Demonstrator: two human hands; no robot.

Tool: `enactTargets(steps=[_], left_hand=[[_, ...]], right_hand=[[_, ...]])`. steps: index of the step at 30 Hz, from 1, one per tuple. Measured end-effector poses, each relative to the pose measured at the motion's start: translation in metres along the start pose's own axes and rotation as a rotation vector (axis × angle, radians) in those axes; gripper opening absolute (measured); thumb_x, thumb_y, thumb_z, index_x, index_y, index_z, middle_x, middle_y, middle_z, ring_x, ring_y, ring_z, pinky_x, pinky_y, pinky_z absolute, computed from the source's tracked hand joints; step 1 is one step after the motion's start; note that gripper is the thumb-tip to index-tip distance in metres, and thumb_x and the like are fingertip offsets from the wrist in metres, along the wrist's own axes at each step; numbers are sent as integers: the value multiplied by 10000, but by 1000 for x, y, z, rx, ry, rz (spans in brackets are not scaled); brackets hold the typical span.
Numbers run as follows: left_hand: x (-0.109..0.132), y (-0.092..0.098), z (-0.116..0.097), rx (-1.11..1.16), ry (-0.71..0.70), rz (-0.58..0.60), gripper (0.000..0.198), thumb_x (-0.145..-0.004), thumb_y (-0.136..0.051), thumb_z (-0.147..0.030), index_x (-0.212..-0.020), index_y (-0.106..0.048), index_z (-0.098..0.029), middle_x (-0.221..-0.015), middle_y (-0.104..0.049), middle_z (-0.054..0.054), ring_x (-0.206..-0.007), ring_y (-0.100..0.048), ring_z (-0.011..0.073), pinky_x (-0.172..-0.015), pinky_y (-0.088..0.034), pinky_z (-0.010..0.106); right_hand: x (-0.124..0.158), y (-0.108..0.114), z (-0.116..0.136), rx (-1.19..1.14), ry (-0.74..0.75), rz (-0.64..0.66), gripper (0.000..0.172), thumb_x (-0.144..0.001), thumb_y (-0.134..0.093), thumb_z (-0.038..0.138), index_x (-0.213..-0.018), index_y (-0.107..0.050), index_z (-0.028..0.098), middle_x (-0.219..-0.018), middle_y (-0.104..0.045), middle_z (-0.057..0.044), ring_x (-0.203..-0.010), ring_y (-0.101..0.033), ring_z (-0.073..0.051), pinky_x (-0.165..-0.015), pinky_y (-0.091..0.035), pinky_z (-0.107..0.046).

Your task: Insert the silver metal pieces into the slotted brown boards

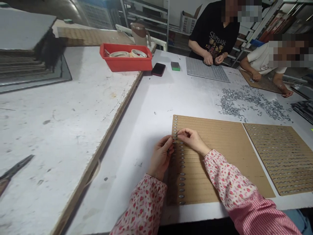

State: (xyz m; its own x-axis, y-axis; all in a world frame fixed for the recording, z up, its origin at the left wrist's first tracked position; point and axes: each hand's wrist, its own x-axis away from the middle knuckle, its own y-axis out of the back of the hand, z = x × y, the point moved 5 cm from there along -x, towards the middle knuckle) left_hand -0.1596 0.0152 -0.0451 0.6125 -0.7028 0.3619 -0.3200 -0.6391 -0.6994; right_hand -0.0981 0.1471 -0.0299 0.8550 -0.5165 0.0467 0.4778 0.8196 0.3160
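A brown grooved board (207,156) lies in front of me with small oval metal pieces (181,179) in columns near its left edge. My right hand (192,139) reaches over that edge, thumb and forefinger pinched at a small oval metal piece in the outer column. Close beside it, my left hand (161,155) is closed, its thumb pressed against the fingers at the board's edge. Whatever the left fingers hold is mostly hidden. To the right, a second grooved board (281,156) carries rows of the same pieces.
Loose metal pieces (244,99) are scattered beyond the boards. Two people work across the table, one at a grey board (206,69). A red bin (129,63) with tape rolls, a phone (158,69) and a green-edged block (175,66) stand farther back. Scissors (14,169) lie left.
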Motion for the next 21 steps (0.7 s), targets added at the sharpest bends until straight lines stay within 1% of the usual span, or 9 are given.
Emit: enactTargets(steps=[2,4,6,9,12,14,16,18,21], left_hand=[[0,0,1,-6,-5,-2,285,-593,-857,-271,-768,-696,-113,-583,-513,-35,-508,-419,43,-426,-301,148],[0,0,2,0,0,0,253,-606,-850,-258,-736,-684,-117,-550,-492,-43,-499,-424,44,-423,-307,144],[1,-1,3,32,17,-2,212,-644,-823,-230,-757,-686,-115,-574,-535,-29,-499,-450,44,-424,-332,139],[0,1,1,125,80,-82,161,-742,-719,-140,-896,-691,-105,-775,-684,64,-610,-592,86,-512,-466,154],[0,6,-4,212,116,-221,146,-822,-579,-52,-936,-647,-111,-925,-718,119,-706,-662,119,-592,-541,181],[0,9,-5,250,133,-268,121,-864,-513,-45,-871,-608,-118,-894,-715,107,-610,-634,86,-519,-520,153],[-1,9,-4,283,159,-232,136,-887,-484,-58,-816,-583,-118,-797,-689,72,-513,-574,56,-440,-471,124],[-2,6,-3,303,149,-165,133,-890,-490,-68,-812,-590,-108,-702,-642,37,-480,-541,48,-413,-446,114],[-2,5,-4,290,120,-168,130,-874,-505,-57,-927,-622,-76,-769,-674,75,-578,-617,82,-504,-515,140]], right_hand=[[7,-11,7,-150,23,67,296,-725,-711,430,-888,-662,188,-794,-665,-15,-692,-589,-129,-671,-469,-261],[10,-18,13,-188,45,73,295,-701,-733,440,-849,-667,194,-807,-675,-17,-724,-606,-138,-699,-485,-272],[9,-19,12,-217,20,43,283,-707,-725,452,-807,-663,195,-763,-669,-12,-700,-603,-136,-681,-487,-270],[1,-5,-3,-252,-62,-71,295,-731,-693,467,-821,-656,189,-751,-668,-18,-683,-593,-134,-667,-479,-268],[-9,18,-16,-33,-46,-223,265,-757,-667,442,-789,-668,179,-762,-663,-34,-705,-563,-145,-702,-457,-289],[-14,27,-18,198,11,-269,215,-776,-656,396,-751,-686,184,-768,-658,-39,-764,-548,-164,-788,-434,-326],[-15,28,-17,381,34,-282,170,-793,-649,352,-742,-703,199,-792,-658,-37,-844,-534,-185,-865,-389,-357],[-15,24,-15,486,5,-294,151,-808,-643,336,-754,-714,214,-824,-660,-33,-906,-517,-200,-884,-355,-362],[-14,17,-12,572,-45,-318,158,-830,-627,342,-772,-717,226,-876,-657,-31,-961,-498,-211,-854,-334,-343]])
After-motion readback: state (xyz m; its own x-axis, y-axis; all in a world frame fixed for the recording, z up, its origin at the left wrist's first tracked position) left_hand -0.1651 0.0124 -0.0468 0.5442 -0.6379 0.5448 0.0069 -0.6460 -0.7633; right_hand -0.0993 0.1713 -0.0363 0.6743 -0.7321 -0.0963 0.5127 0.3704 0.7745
